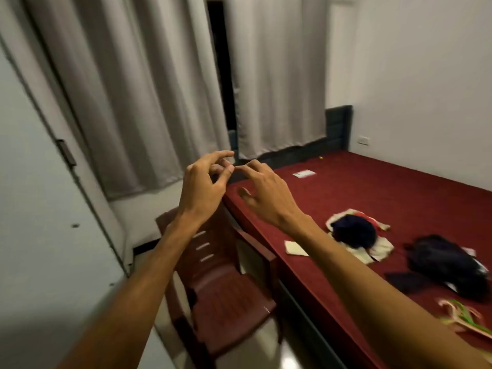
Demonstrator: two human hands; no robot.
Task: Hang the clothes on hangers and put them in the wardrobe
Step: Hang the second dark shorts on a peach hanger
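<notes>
Both my arms reach out in front of me above the corner of a bed with a dark red cover (359, 187). My left hand (205, 185) and my right hand (263, 193) hang side by side in the air with loosely curled fingers, holding nothing; their fingertips nearly meet. On the bed lie a dark navy garment on a white and red one (356, 233), a black garment pile (447, 262) and pink and green hangers (463, 315) at the lower right. The white wardrobe door (40, 209) stands at the left.
A dark red plastic chair (226, 296) stands between the wardrobe and the bed, right under my arms. Grey curtains (138, 89) cover the far wall. Small papers (295, 247) lie on the bed.
</notes>
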